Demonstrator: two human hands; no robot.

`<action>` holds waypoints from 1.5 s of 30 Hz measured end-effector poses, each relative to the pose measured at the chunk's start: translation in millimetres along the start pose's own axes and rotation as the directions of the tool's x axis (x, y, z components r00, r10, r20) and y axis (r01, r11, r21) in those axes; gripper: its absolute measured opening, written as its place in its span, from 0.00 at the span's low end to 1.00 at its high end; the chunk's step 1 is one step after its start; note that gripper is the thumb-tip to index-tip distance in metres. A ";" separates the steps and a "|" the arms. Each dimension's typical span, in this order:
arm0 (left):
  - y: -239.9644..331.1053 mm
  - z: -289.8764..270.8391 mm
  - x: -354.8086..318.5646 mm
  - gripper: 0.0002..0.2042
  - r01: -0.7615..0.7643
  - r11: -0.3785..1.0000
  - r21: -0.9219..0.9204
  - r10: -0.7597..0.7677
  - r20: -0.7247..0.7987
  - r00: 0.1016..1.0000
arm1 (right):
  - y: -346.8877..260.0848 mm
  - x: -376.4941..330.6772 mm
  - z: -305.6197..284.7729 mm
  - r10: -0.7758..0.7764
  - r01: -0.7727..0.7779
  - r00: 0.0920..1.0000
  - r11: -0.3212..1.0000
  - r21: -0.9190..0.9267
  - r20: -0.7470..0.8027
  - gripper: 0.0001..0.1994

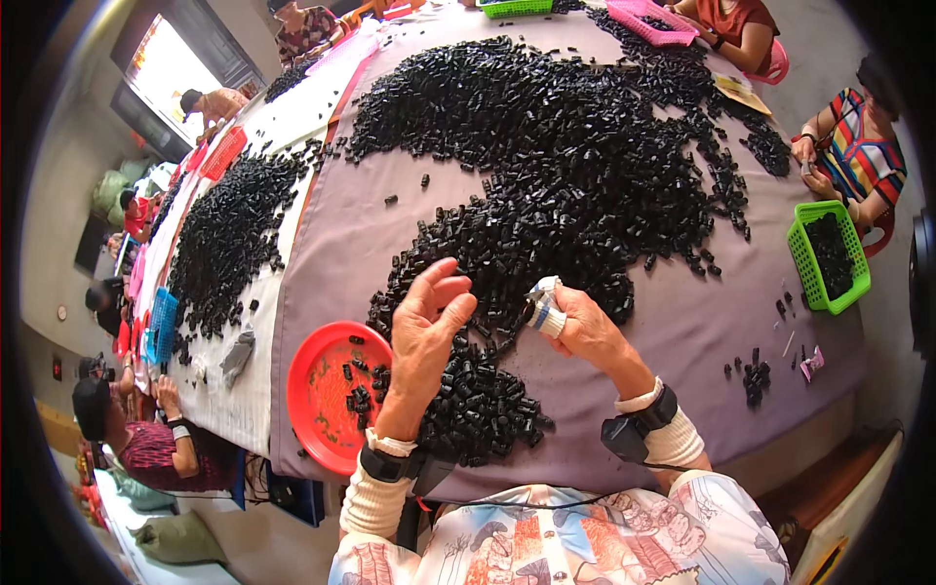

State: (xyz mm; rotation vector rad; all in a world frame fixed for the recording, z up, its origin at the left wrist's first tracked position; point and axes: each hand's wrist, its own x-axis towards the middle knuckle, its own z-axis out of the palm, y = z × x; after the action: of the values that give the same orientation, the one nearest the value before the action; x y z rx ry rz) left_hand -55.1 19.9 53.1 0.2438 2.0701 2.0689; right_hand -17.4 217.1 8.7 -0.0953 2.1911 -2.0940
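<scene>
A large heap of small black cylindrical plastic parts (556,185) spreads over the mauve cloth in front of me. My left hand (426,317) hovers at the heap's near edge, fingers apart and holding nothing. Beside it, my right hand (588,330) is closed, its thumb and wrapped finger pinched together; a white finger wrap (549,304) covers that finger. Something dark shows at the fingertips, too small to make out. Between my forearms lies a smaller pile of the same parts (487,409). A red round tray (317,419) with several parts in it stands left of my left wrist.
At right is a green basket (804,292) of black parts, near a small loose group (754,380) and a pink wrapper (811,364). Another heap (229,239) and a blue basket (161,322) are on the left cloth. Other people sit around the table, one at right (863,156).
</scene>
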 end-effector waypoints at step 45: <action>-52.9 28.3 -23.2 0.12 -0.612 0.070 0.787 0.203 0.590 0.782 | 16.3 13.7 8.9 0.030 -0.046 0.997 0.970 -0.238 -0.072 0.17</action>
State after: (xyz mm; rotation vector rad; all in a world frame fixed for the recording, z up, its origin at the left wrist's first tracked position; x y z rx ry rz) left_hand -23.9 41.1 1.0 1.4357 2.9231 0.2648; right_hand -29.4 207.4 -8.5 -0.0016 2.4569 -1.8302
